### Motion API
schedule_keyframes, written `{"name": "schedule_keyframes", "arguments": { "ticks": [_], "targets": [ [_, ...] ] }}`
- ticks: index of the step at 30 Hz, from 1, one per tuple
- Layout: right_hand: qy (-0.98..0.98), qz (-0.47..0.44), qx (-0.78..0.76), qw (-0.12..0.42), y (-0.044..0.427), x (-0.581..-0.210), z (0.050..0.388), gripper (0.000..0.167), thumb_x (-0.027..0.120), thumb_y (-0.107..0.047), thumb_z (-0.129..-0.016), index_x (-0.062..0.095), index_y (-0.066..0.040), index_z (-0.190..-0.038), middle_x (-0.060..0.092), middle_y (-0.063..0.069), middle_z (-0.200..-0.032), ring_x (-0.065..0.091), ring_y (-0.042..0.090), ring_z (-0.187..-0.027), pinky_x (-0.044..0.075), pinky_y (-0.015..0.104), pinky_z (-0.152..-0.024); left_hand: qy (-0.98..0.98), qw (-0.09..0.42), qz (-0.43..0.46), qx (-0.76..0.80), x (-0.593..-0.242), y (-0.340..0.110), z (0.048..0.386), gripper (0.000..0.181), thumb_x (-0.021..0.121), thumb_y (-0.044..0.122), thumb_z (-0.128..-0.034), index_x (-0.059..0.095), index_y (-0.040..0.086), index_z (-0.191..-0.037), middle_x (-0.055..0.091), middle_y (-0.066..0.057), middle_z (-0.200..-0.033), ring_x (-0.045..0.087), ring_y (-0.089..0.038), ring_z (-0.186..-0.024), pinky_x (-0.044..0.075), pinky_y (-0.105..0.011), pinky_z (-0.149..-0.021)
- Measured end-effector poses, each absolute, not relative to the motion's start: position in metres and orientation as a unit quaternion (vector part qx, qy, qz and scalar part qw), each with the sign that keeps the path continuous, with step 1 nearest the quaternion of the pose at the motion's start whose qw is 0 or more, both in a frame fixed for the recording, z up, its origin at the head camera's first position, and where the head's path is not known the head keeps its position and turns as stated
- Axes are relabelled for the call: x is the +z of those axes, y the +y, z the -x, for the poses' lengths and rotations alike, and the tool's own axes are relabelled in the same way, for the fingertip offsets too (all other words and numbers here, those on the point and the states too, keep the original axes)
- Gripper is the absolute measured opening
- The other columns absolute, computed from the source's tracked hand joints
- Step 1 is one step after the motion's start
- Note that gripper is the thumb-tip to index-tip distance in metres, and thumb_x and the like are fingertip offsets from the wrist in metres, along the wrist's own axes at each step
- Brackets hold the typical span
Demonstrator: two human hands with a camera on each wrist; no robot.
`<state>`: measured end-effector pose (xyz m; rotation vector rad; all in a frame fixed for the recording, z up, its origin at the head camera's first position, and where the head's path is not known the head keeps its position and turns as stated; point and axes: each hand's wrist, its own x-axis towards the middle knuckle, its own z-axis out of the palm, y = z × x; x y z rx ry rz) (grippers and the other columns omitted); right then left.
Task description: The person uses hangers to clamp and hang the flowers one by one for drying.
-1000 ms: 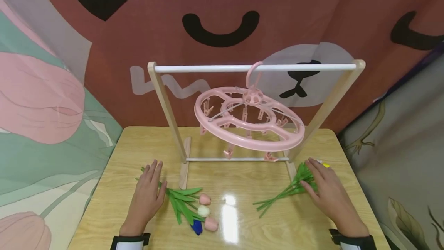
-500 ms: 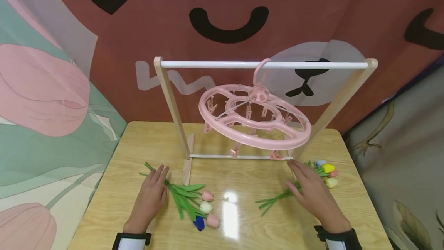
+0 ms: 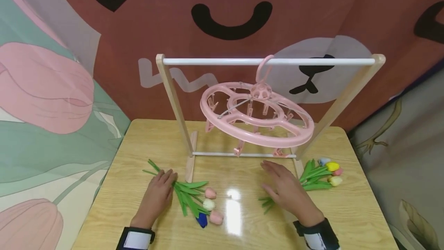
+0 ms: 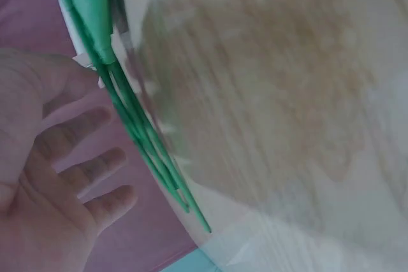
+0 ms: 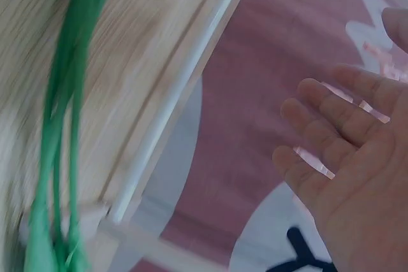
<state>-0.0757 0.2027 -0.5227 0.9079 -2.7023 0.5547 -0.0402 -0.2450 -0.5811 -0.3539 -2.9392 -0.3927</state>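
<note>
The left hand (image 3: 157,195), loose-fingered and gripping nothing, is at the stems (image 4: 143,135) of one artificial tulip bunch (image 3: 189,188); contact is hard to tell. Beneath the relaxed, empty right hand (image 3: 287,190) lies another tulip bunch (image 3: 316,173). Pinching stems together below the leaves (image 4: 92,17) should help.

From the head, we look forward and down over the rack (image 3: 215,61). Up close, one wrist view shows us the left hand (image 4: 48,195) and the other the right hand (image 5: 366,173), both views tipped. Head and right wrist share the low bar (image 3: 258,155).
</note>
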Motion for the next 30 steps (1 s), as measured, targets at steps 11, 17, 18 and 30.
{"name": "schedule_keyframes", "arguments": {
  "ticks": [11, 17, 18, 30],
  "targets": [
    [-0.914, -0.356, 0.183, 0.071, 0.153, -0.521, 0.086, 0.061, 0.070, -0.038, -0.097, 0.055, -0.005, -0.146, 0.057, 0.018, -0.148, 0.055, 0.037, -0.135, 0.047, 0.055, -0.114, -0.980, 0.083, 0.157, -0.089, -0.590, -0.244, 0.047, 0.032, 0.082, -0.002, -0.0833, 0.075, 0.002, -0.114, 0.072, -0.019, -0.124, 0.062, -0.044, -0.126, 0.052, -0.061, -0.106],
    [-0.907, -0.375, 0.184, 0.052, 0.131, -0.525, 0.090, 0.060, 0.067, -0.042, -0.099, 0.055, -0.007, -0.146, 0.057, 0.015, -0.149, 0.055, 0.034, -0.136, 0.046, 0.050, -0.117, -0.978, 0.097, 0.177, -0.054, -0.589, -0.249, 0.052, 0.030, 0.082, -0.007, -0.0803, 0.076, 0.000, -0.109, 0.073, -0.018, -0.117, 0.064, -0.042, -0.120, 0.055, -0.059, -0.103],
    [-0.907, -0.376, 0.185, 0.047, 0.128, -0.526, 0.089, 0.059, 0.066, -0.043, -0.100, 0.055, -0.008, -0.146, 0.057, 0.014, -0.149, 0.055, 0.033, -0.137, 0.046, 0.050, -0.117, -0.977, 0.103, 0.180, -0.050, -0.589, -0.250, 0.053, 0.031, 0.082, -0.009, -0.0791, 0.075, -0.001, -0.108, 0.073, -0.018, -0.115, 0.065, -0.041, -0.118, 0.055, -0.058, -0.103],
    [-0.895, -0.397, 0.201, 0.015, 0.103, -0.535, 0.085, 0.057, 0.060, -0.044, -0.103, 0.054, -0.008, -0.147, 0.057, 0.013, -0.149, 0.055, 0.031, -0.137, 0.045, 0.048, -0.118, -0.968, 0.151, 0.195, -0.035, -0.582, -0.260, 0.058, 0.029, 0.082, -0.014, -0.0702, 0.076, 0.002, -0.094, 0.070, -0.012, -0.098, 0.066, -0.032, -0.100, 0.059, -0.049, -0.090]
  ]
}}
